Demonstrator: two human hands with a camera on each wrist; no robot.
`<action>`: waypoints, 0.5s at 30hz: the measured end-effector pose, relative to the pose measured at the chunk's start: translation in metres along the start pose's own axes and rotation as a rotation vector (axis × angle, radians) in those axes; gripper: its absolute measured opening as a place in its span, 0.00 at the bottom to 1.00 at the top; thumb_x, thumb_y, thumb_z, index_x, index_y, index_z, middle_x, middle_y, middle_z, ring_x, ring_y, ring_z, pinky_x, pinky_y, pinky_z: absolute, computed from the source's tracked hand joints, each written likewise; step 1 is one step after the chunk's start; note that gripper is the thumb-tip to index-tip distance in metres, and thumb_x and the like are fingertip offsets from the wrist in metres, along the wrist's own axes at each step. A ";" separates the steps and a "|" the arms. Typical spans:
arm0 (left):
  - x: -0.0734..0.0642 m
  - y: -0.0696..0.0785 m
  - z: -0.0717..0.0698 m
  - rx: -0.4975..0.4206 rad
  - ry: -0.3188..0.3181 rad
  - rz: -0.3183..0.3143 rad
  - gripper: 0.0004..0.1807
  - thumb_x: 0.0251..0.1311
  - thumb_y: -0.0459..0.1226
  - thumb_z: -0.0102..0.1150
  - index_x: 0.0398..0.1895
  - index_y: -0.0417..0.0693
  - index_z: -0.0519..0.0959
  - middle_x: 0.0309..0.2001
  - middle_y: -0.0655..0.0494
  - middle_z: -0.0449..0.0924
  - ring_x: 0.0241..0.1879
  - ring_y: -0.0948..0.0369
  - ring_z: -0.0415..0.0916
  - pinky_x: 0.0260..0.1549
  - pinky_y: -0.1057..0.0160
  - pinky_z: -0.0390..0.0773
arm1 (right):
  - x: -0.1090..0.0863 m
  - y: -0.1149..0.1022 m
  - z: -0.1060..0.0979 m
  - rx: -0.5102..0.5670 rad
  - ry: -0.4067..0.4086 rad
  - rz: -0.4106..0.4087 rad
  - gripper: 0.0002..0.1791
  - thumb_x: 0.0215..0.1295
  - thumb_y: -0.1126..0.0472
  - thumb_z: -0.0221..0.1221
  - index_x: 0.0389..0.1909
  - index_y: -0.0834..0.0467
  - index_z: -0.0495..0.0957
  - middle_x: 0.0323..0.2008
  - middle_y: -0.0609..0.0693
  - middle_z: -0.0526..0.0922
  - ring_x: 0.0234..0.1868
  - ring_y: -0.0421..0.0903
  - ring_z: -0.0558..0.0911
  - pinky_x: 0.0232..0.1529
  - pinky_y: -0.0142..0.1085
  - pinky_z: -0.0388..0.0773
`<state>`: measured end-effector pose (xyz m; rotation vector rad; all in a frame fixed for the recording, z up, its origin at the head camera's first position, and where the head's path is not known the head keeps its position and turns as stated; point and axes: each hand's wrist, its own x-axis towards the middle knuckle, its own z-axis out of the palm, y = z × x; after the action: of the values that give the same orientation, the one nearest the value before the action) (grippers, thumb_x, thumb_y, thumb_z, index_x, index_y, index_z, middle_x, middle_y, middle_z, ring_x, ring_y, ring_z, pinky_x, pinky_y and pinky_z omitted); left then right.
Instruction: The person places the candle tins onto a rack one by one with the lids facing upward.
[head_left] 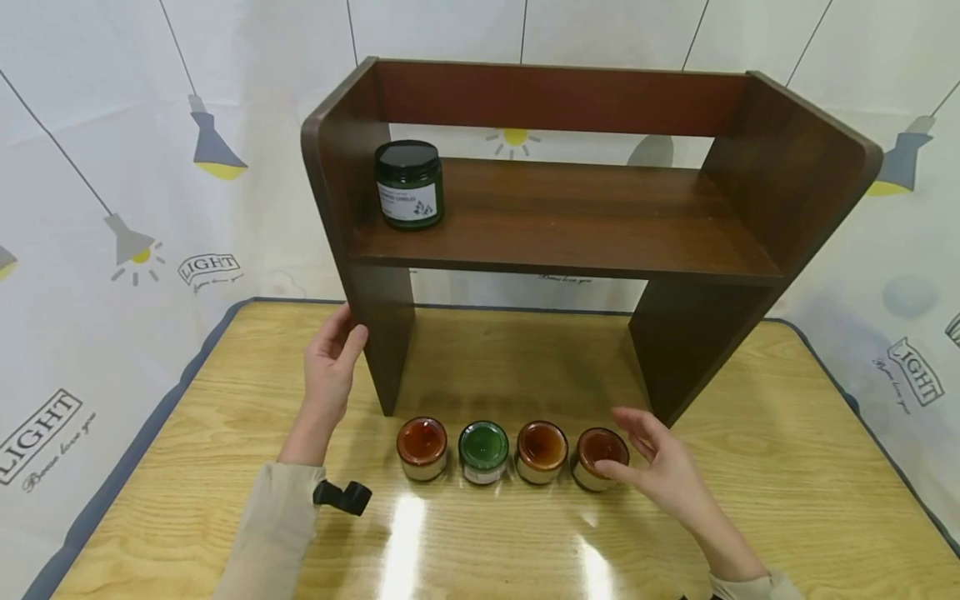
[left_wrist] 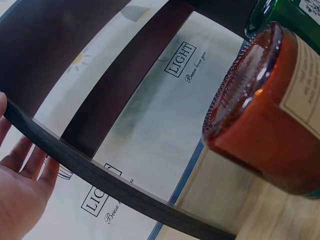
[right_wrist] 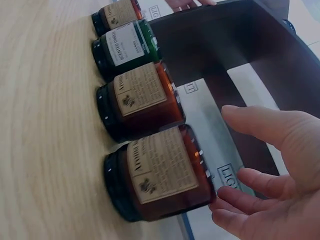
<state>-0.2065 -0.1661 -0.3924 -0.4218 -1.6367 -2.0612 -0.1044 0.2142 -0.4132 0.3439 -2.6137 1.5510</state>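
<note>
My left hand (head_left: 330, 371) is at the left side panel of a dark brown wooden shelf (head_left: 570, 258), straight fingers along its outer face, thumb at its front edge. My right hand (head_left: 663, 471) reaches beside the rightmost amber candle jar (head_left: 602, 450), fingers spread and apart from the thumb, palm empty. In the right wrist view this jar (right_wrist: 165, 172) rests upside down on its black lid. Left of it, in a row, are another amber candle jar (head_left: 542, 450), a green candle jar (head_left: 483, 450) and a third amber candle jar (head_left: 422, 447), also inverted.
A dark green candle jar (head_left: 409, 185) with a black lid stands upright at the left end of the upper shelf board. The wooden table (head_left: 480, 550) bears the shelf and the row. Behind hangs a pale cloth (head_left: 262, 67) printed with lamps.
</note>
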 end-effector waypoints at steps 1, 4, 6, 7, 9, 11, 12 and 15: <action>0.000 0.000 0.000 0.000 0.001 -0.002 0.17 0.64 0.28 0.53 0.49 0.59 0.79 0.45 0.64 0.79 0.44 0.67 0.73 0.44 0.72 0.72 | 0.000 0.002 0.000 -0.002 -0.006 0.008 0.35 0.47 0.68 0.71 0.56 0.72 0.67 0.56 0.67 0.72 0.58 0.61 0.70 0.56 0.37 0.69; 0.000 0.000 0.000 0.002 0.000 -0.004 0.18 0.64 0.28 0.52 0.49 0.59 0.79 0.45 0.64 0.78 0.44 0.67 0.73 0.43 0.72 0.72 | -0.002 0.010 0.002 0.003 -0.021 0.032 0.38 0.45 0.69 0.72 0.57 0.74 0.65 0.55 0.69 0.72 0.56 0.62 0.71 0.56 0.47 0.67; 0.000 0.000 0.000 0.003 -0.005 -0.002 0.18 0.64 0.27 0.52 0.49 0.58 0.79 0.45 0.64 0.78 0.44 0.67 0.73 0.43 0.72 0.72 | -0.002 0.015 0.003 0.013 -0.028 0.042 0.39 0.43 0.69 0.72 0.57 0.75 0.64 0.54 0.69 0.72 0.55 0.62 0.72 0.55 0.49 0.68; 0.000 0.000 0.000 0.003 -0.007 0.000 0.18 0.64 0.27 0.52 0.50 0.58 0.79 0.45 0.64 0.78 0.44 0.67 0.73 0.43 0.72 0.72 | -0.003 0.017 0.004 0.014 -0.030 0.047 0.40 0.43 0.69 0.73 0.57 0.75 0.64 0.53 0.69 0.72 0.55 0.62 0.72 0.55 0.50 0.68; 0.000 0.000 0.000 0.004 -0.011 0.005 0.18 0.64 0.27 0.52 0.50 0.58 0.79 0.45 0.64 0.78 0.44 0.67 0.73 0.44 0.72 0.72 | -0.004 0.020 0.005 0.016 -0.036 0.047 0.41 0.41 0.69 0.73 0.57 0.75 0.64 0.53 0.68 0.73 0.55 0.62 0.72 0.54 0.50 0.68; 0.000 0.000 0.000 0.005 -0.014 0.009 0.18 0.64 0.27 0.52 0.50 0.58 0.79 0.45 0.64 0.78 0.45 0.67 0.73 0.44 0.72 0.72 | -0.004 0.022 0.006 0.009 -0.047 0.040 0.42 0.40 0.68 0.74 0.57 0.75 0.63 0.52 0.68 0.73 0.54 0.62 0.72 0.54 0.51 0.69; 0.000 0.000 0.000 0.006 -0.015 0.010 0.18 0.64 0.27 0.52 0.50 0.58 0.79 0.45 0.64 0.78 0.45 0.67 0.73 0.44 0.72 0.72 | -0.005 0.023 0.007 0.003 -0.053 0.039 0.43 0.40 0.68 0.74 0.58 0.75 0.63 0.52 0.67 0.74 0.54 0.62 0.72 0.54 0.50 0.69; 0.000 0.000 0.000 0.011 -0.016 0.011 0.18 0.64 0.28 0.52 0.50 0.58 0.79 0.46 0.64 0.78 0.45 0.67 0.73 0.44 0.72 0.72 | -0.006 0.027 0.008 0.012 -0.078 0.035 0.45 0.39 0.68 0.74 0.59 0.74 0.63 0.53 0.66 0.73 0.53 0.58 0.74 0.54 0.43 0.72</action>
<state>-0.2065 -0.1663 -0.3928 -0.4438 -1.6514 -2.0447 -0.1049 0.2204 -0.4416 0.3694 -2.6840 1.5955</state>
